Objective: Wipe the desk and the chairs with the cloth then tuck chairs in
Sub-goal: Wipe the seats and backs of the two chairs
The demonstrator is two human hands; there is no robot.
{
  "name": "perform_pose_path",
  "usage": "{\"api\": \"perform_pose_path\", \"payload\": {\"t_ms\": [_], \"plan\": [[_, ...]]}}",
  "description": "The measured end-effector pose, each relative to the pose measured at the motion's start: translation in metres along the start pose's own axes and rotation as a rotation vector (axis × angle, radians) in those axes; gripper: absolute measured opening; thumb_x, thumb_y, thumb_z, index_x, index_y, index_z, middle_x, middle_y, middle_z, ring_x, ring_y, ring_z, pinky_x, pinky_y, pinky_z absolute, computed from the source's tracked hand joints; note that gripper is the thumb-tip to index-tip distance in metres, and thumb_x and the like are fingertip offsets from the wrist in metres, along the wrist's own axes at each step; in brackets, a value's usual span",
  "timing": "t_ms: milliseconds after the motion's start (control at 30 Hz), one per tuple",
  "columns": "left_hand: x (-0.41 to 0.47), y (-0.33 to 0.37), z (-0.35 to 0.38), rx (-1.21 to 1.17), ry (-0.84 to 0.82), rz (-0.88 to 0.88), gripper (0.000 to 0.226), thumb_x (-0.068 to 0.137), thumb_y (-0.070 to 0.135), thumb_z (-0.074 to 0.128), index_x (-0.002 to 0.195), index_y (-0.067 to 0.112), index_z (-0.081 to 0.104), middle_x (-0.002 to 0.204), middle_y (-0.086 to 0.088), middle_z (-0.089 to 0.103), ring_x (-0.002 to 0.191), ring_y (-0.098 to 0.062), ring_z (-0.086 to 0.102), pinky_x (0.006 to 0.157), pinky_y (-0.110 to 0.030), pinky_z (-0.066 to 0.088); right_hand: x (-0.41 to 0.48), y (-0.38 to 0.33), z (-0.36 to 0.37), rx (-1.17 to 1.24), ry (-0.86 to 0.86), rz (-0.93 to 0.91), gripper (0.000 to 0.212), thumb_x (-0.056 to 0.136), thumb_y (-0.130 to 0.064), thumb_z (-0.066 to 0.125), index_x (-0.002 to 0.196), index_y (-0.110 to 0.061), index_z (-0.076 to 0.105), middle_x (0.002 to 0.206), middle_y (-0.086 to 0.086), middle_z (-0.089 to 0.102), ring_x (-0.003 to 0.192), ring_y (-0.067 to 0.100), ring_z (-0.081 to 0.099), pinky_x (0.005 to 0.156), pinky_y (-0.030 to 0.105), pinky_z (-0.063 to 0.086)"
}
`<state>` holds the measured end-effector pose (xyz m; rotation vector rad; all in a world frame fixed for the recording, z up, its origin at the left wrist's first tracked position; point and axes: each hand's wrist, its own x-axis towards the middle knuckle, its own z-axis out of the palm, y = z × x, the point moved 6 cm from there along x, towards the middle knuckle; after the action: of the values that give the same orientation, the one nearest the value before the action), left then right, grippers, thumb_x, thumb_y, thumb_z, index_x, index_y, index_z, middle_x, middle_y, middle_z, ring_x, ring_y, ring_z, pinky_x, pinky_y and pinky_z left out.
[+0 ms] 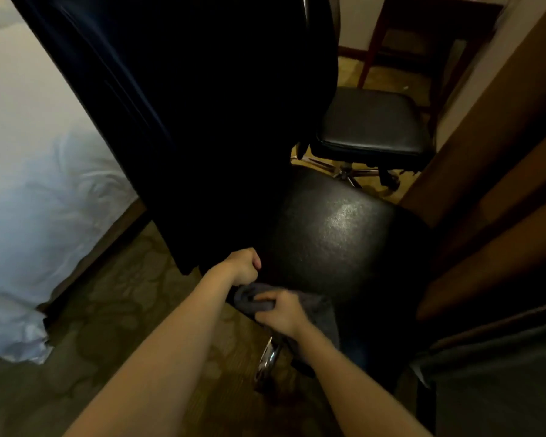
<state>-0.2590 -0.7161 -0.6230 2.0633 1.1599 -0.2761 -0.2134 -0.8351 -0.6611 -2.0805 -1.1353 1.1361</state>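
A black office chair stands right below me, its glossy seat (338,234) facing up and its dark backrest (186,105) rising at the left. My left hand (245,266) grips the lower edge of the backrest where it meets the seat. My right hand (279,310) holds a bunched grey cloth (249,299) against the seat's near-left edge; part of the cloth hangs under my wrist. A second black chair (372,124) stands farther back. The wooden desk (501,146) runs along the right side.
A bed with white bedding (29,184) lies to the left. Patterned carpet (108,310) covers the floor. A chrome part of the chair base (267,361) shows below the seat. A red-brown wooden frame (372,42) stands at the back by the wall.
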Motion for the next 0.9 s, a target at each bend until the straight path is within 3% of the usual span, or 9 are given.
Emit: {"api": "perform_pose_path", "payload": {"t_ms": [133,200,333,433,500,600,800,900], "plan": [[-0.04,0.001,-0.04,-0.107,-0.037,-0.007,0.03,0.088,-0.006,0.047,0.078,0.022,0.047,0.092,-0.01,0.054,0.084,-0.024,0.053,0.069,-0.032,0.047,-0.041,-0.011,0.027,0.276,-0.184,0.149,0.037,0.08,-0.007,0.065,0.116,-0.015,0.067,0.112,0.006,0.067,0.108,0.017,0.062,0.093,0.024,0.047],[-0.065,0.003,-0.063,-0.164,-0.028,0.006,0.029,0.088,-0.008,0.046,0.079,0.02,0.047,0.084,-0.006,0.051,0.077,-0.02,0.051,0.069,-0.031,0.047,-0.06,-0.019,0.021,0.403,-0.131,0.211,0.037,0.077,-0.005,0.065,0.113,-0.015,0.069,0.107,0.006,0.069,0.102,0.018,0.064,0.093,0.03,0.05],[-0.124,0.009,-0.097,-0.194,-0.074,-0.004,0.019,0.091,-0.004,0.048,0.092,0.015,0.048,0.085,-0.006,0.053,0.068,-0.012,0.05,0.05,-0.016,0.041,-0.091,-0.056,-0.018,0.713,-0.025,0.263,0.036,0.081,0.009,0.058,0.114,-0.003,0.065,0.102,0.016,0.068,0.092,0.026,0.066,0.08,0.031,0.053],[-0.159,0.024,-0.121,-0.236,-0.096,0.015,0.015,0.093,0.008,0.052,0.104,0.016,0.049,0.092,-0.004,0.056,0.069,-0.008,0.052,0.055,-0.02,0.039,-0.109,-0.099,-0.052,0.94,-0.01,0.248,0.03,0.085,0.008,0.053,0.113,0.001,0.062,0.093,0.018,0.066,0.08,0.025,0.065,0.066,0.026,0.052],[-0.178,0.037,-0.138,-0.265,-0.095,0.051,0.009,0.095,0.015,0.052,0.103,0.019,0.05,0.088,0.004,0.055,0.07,-0.005,0.054,0.059,-0.021,0.041,-0.118,-0.134,-0.072,0.959,-0.02,0.173,0.029,0.085,0.007,0.052,0.112,-0.001,0.062,0.089,0.016,0.066,0.076,0.023,0.063,0.063,0.025,0.05],[-0.204,0.055,-0.164,-0.334,-0.059,0.082,0.005,0.095,0.022,0.053,0.096,0.022,0.048,0.086,0.006,0.054,0.072,-0.005,0.055,0.061,-0.022,0.042,-0.128,-0.181,-0.087,1.021,-0.066,0.091,0.033,0.086,0.002,0.052,0.117,-0.003,0.061,0.098,0.019,0.066,0.082,0.027,0.063,0.07,0.032,0.049],[-0.255,0.057,-0.224,-0.569,0.03,0.177,0.035,0.088,0.026,0.064,0.117,0.018,0.047,0.098,0.002,0.05,0.083,-0.008,0.053,0.064,-0.017,0.043,-0.142,-0.259,-0.089,1.159,-0.098,0.087,0.035,0.093,-0.019,0.05,0.12,0.001,0.06,0.098,0.019,0.067,0.083,0.029,0.064,0.075,0.037,0.051],[-0.266,0.037,-0.258,-0.765,0.192,0.19,0.028,0.083,0.028,0.07,0.103,0.029,0.051,0.102,0.001,0.051,0.089,-0.009,0.056,0.072,-0.022,0.046,-0.137,-0.308,-0.09,1.128,-0.025,0.019,0.035,0.093,-0.022,0.052,0.117,0.001,0.062,0.106,0.023,0.066,0.092,0.034,0.063,0.085,0.043,0.049]]}}
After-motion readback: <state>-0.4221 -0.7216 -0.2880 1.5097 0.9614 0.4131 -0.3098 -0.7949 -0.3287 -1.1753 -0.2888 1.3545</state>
